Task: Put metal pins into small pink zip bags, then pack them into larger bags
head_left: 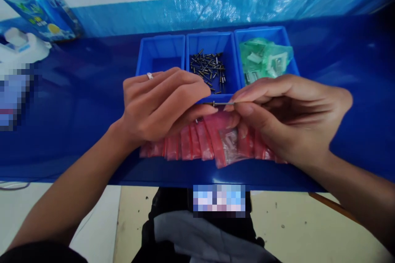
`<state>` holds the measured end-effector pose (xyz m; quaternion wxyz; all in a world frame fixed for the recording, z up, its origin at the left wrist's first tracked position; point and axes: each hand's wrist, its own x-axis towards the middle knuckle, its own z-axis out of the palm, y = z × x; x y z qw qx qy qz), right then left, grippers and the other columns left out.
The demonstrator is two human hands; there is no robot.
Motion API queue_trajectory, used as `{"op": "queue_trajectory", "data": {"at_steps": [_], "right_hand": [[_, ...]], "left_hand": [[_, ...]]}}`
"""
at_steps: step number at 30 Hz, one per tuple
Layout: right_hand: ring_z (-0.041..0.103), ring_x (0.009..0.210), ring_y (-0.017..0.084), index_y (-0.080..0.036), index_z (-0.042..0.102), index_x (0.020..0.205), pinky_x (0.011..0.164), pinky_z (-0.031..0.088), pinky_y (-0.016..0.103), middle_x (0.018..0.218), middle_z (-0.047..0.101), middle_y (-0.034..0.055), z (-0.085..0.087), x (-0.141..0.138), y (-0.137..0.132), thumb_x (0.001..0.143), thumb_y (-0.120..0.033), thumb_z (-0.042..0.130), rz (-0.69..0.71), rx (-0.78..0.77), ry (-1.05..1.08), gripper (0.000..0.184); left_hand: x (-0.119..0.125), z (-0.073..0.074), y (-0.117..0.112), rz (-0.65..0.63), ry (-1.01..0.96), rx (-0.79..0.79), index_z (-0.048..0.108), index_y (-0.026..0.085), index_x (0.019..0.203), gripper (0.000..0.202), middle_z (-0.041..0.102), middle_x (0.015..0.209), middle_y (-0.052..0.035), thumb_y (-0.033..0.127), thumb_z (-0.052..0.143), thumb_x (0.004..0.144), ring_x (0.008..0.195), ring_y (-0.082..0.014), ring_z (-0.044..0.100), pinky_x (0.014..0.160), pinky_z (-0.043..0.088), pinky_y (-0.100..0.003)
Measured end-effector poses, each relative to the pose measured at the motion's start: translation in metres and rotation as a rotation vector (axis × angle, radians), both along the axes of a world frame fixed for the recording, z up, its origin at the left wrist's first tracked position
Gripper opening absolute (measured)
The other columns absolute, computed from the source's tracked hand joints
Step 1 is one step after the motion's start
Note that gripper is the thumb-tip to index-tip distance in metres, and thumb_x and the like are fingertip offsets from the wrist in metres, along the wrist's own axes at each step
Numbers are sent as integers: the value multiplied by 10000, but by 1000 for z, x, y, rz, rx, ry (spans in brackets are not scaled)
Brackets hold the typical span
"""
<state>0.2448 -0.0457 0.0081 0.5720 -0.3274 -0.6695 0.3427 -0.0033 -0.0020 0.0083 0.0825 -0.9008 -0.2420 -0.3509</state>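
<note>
Between my two hands a blind rivet (223,103) is held level, its flange and thin grey pin showing. My left hand (163,104), with a ring on one finger, pinches the body end, which its fingers partly hide. The tip of the pin is gripped by the thumb and forefinger of my right hand (286,115). Just beyond, a blue bin (231,55) holds a heap of similar rivets (210,68). Below my hands lies a row of small zip bags with red tops (191,141); one clear bag (231,141) shows pale parts inside.
A blue bin (162,40) stands left of the rivets; another (262,31) holds green bags (265,55) with pale parts. At far left are a blue pouch (40,4), a white bottle (24,47) and a blurred-out item (14,96). The table's front edge runs near my lap.
</note>
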Motion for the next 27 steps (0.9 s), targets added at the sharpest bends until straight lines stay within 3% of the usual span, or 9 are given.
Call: {"op": "queue_trajectory", "data": {"at_steps": [2,4,7,10,14,18,22,24,27], "right_hand": [[770,650,117,-263,876,1076,601,676,188,881,839,-20,0,0,1,899,-115,874,25,27,-4,231],[780,665,129,-281,877,1111,603,685,195,883,843,-23,0,0,2,892,-103,876,81,73,-21,283],[811,734,151,-308,872,1119,660,711,217,896,846,-30,-1,1,2,905,-97,862,77,69,-56,301],[797,691,150,-315,870,1117,597,686,224,901,848,-37,-3,2,3,876,-84,886,39,70,-24,333],[788,665,173,-282,861,1075,512,642,273,882,835,-18,-5,2,6,910,-76,838,46,19,21,265],[770,625,177,-278,849,1026,466,619,303,900,839,-23,-6,2,7,929,-151,833,43,-16,19,160],[825,828,204,-272,846,1040,646,711,319,978,840,0,-6,2,7,989,-266,825,18,-62,51,55],[835,1011,232,-289,824,1175,802,742,345,1126,837,6,-6,5,9,1017,-257,785,34,-79,43,166],[804,1139,230,-332,753,1355,975,715,383,1318,795,11,-9,12,13,1024,-216,744,9,33,-175,351]], "left_hand": [[1,0,1,13,51,-35,665,241,1093,143,807,1067,6,341,579,1148,970,-157,818,740,613,-282],[1,-1,1,-2,36,28,660,221,1076,168,798,1033,-1,318,548,1158,920,-160,815,718,615,-281],[1,0,3,-57,-37,149,655,212,1107,250,782,1009,4,420,532,1169,886,-170,822,683,636,-284],[1,2,6,-70,8,183,669,187,1138,270,795,1045,-19,454,646,1117,889,-196,824,667,643,-297],[3,0,11,-77,16,237,677,170,1078,120,792,1025,-28,284,714,1076,860,-187,806,678,621,-289],[2,-5,12,-73,4,182,660,195,1110,143,763,1063,-4,307,576,1141,904,-187,807,751,650,-323],[-4,-3,12,36,38,125,656,183,1160,179,751,1121,-27,284,510,1134,1030,-235,799,868,669,-422],[-8,-2,16,106,85,61,650,174,1226,190,747,1219,-54,264,530,1111,1155,-266,782,949,665,-466],[-13,-6,25,87,150,57,660,205,1228,181,761,1319,-54,305,613,1084,1178,-245,789,916,668,-388]]}}
